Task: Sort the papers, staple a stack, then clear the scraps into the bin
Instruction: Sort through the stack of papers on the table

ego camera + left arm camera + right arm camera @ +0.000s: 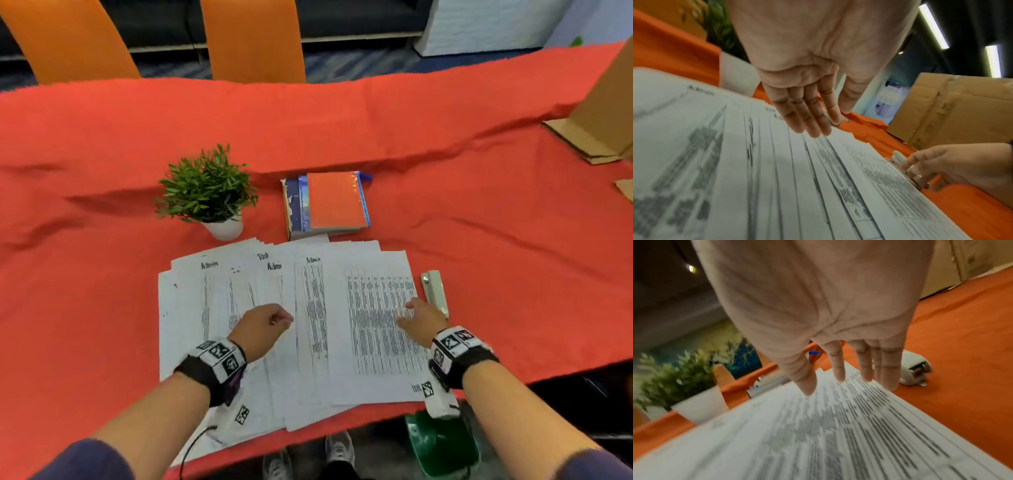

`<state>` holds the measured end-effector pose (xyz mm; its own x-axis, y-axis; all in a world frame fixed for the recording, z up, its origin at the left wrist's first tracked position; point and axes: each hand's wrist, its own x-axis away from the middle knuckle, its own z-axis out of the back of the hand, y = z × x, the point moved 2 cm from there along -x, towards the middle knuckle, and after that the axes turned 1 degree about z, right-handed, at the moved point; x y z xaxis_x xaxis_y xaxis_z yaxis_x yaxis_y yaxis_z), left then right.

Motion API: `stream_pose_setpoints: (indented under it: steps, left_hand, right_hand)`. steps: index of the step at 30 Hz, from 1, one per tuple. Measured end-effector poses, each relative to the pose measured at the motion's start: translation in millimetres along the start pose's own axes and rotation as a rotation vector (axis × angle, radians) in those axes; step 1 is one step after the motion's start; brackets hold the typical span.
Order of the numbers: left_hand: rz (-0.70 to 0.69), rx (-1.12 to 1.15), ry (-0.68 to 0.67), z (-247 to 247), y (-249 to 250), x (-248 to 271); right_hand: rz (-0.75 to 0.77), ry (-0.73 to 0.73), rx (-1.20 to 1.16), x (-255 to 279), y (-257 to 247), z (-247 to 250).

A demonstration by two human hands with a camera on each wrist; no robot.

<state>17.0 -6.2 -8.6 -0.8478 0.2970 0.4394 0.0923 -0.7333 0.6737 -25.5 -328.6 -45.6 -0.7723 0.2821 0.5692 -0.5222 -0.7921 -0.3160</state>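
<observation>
Several printed sheets [219,308] lie fanned across the red tablecloth [102,274], some headed "Admin". My left hand [274,318] hovers low over the middle of the fan; in the left wrist view its fingers [813,126] are straight, tips at the paper. On the rightmost sheet [373,359] my right hand [409,313] rests with fingers [838,369] spread and straight, tips on the print. A pale stapler [435,291] lies just right of the papers, beside my right hand. Neither hand holds anything.
A potted plant [209,195] and a stack of books [329,205] stand behind the papers. Cardboard [603,102] sits at the far right. A green bin [442,445] is on the floor below the table's front edge. Orange chairs [253,37] stand across the table.
</observation>
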Motion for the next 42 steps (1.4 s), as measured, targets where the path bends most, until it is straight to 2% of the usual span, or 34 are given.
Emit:
stream_pose_setpoints:
  steps: [3, 6, 10, 15, 20, 23, 28, 38, 42]
  left_hand:
    - [0.068, 0.025, 0.010, -27, 2, -18]
    - [0.130, 0.059, 0.033, -53, 3, -23]
    - [0.163, -0.012, 0.124, -68, -2, -28]
    - [0.214, -0.057, 0.192, -81, 2, -37]
    - [0.363, -0.080, 0.214, -92, 8, -54]
    - [0.384, -0.132, 0.188, -95, 6, -60]
    - [0.402, -0.108, 0.151, -92, 0, -64]
    - [0.519, 0.052, 0.338, -80, 4, -67]
    - [0.480, 0.086, 0.274, -77, 0, -72]
  right_hand:
    - [-0.120, 0.069, 0.141, -4, 3, -14]
    - [-0.154, 0.117, 0.080, -3, 8, -27]
    - [-0.176, 0.203, -0.090, -2, 15, -26]
    - [-0.044, 0.238, -0.083, 6, 31, -12]
    - [0.017, 0.363, -0.299, 17, 54, 24]
    - [0.084, 0.424, -0.400, 18, 70, 46]
    - [0.134, 0.420, -0.430, 16, 78, 72]
    - [0.103, 0.183, -0.462, -1, 48, 71]
    - [0.135, 0.114, -0.458, -4, 31, 59]
